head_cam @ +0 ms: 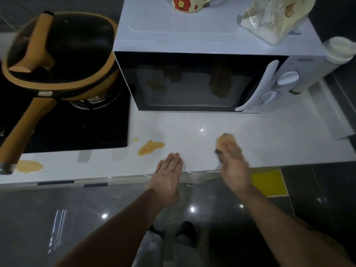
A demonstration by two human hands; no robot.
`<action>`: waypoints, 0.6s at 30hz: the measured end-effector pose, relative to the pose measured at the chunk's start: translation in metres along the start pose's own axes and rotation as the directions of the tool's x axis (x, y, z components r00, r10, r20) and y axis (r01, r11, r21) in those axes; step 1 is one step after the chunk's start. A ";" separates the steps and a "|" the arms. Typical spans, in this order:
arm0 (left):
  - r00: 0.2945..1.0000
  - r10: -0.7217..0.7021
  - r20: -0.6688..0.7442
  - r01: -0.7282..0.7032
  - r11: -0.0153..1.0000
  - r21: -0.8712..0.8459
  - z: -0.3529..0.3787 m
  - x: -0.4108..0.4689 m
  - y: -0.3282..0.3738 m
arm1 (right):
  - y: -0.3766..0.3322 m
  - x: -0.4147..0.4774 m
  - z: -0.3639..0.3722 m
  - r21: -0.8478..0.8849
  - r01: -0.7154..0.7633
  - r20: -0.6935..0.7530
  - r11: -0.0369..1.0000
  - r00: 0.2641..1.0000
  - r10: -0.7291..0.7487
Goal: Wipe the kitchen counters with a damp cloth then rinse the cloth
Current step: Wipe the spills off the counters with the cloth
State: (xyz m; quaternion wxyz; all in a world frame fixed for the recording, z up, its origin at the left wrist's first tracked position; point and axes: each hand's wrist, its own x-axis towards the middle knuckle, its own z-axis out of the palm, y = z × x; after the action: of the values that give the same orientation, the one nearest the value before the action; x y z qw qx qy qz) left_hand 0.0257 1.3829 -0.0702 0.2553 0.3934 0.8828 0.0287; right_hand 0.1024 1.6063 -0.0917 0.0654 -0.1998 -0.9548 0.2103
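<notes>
A white counter (192, 124) runs in front of a microwave. My right hand (234, 166) is blurred and presses a tan cloth (224, 140) onto the counter right of centre. My left hand (168, 174) lies flat at the counter's front edge, fingers together, holding nothing. A yellowish spill (150, 147) sits on the counter just left of my left hand. A smaller drop (135, 139) lies beside the hob, and another patch (28, 166) lies at the far left near the pan handle.
A white microwave (202, 45) stands at the back with a mug (187, 3) and a bag (273, 18) on top. A black hob (77, 128) carries a tan lidded pan (61, 54), its handle reaching over the counter. A white bottle (327, 60) stands at the right.
</notes>
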 end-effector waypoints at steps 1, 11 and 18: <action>1.000 0.001 -0.010 -0.001 1.000 -0.007 0.001 0.001 0.001 | -0.021 -0.004 0.009 0.042 0.070 0.008 0.997 0.997 -0.070; 0.880 -0.190 -0.436 0.131 0.978 -0.162 -0.005 -0.050 -0.078 | -0.031 0.025 -0.018 0.094 0.060 0.017 0.994 0.998 -0.062; 0.855 -0.436 -0.280 0.418 0.900 -0.124 -0.003 -0.062 -0.126 | -0.069 0.032 0.023 0.072 0.015 -0.020 0.997 1.000 -0.014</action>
State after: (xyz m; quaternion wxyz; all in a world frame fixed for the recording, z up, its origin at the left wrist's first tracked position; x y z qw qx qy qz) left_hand -0.0266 1.2530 -0.0728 0.1295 0.1711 0.9750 0.0569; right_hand 0.0441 1.5531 -0.0813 0.0835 -0.1924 -0.9473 0.2422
